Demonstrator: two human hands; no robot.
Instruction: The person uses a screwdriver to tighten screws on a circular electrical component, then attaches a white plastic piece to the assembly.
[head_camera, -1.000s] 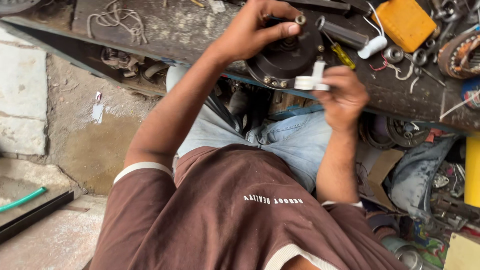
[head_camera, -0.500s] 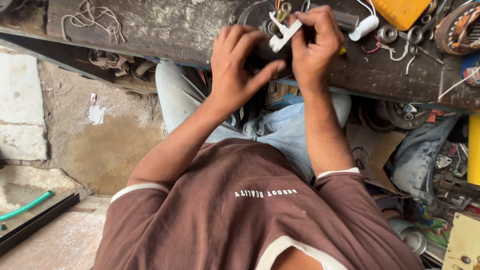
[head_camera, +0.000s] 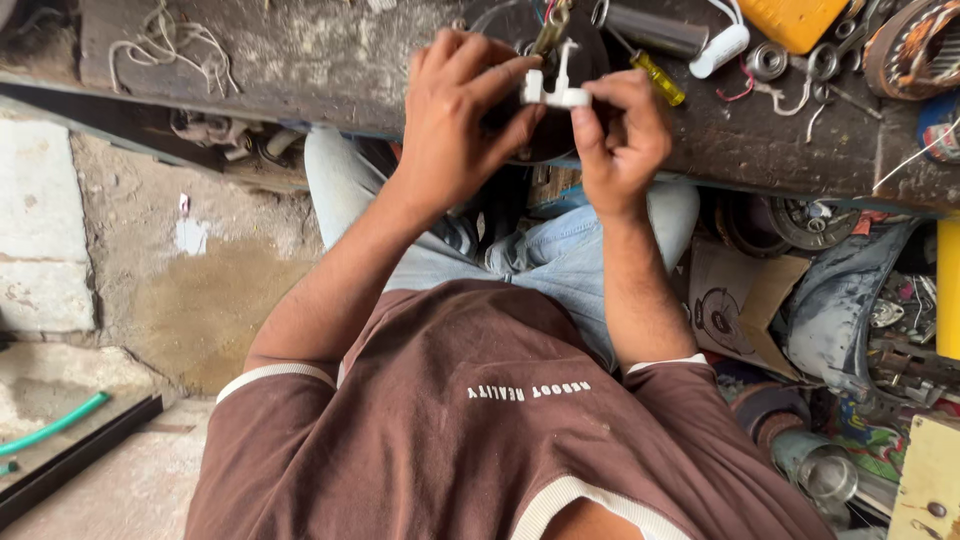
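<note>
Both hands grip a white clip (head_camera: 556, 92) — right hand (head_camera: 622, 135) pinching it, left hand (head_camera: 460, 120) steadying — over the dark motor (head_camera: 590, 50) at the table's near edge; apparently unfitted yet.

You wear a brown T-shirt (head_camera: 480, 430) with short sleeves. Each sleeve ends in a thin cream band, and the same cream band runs round the neck. A short line of small white letters sits across the chest. The cloth is soft and has a few folds in it. Your arms are bare from the sleeves down. Your left hand (head_camera: 455, 125) and your right hand (head_camera: 620, 140) are bare too, with no gloves, rings or watch. On your legs you wear light blue jeans (head_camera: 540, 250), faded and creased at the knees.
</note>
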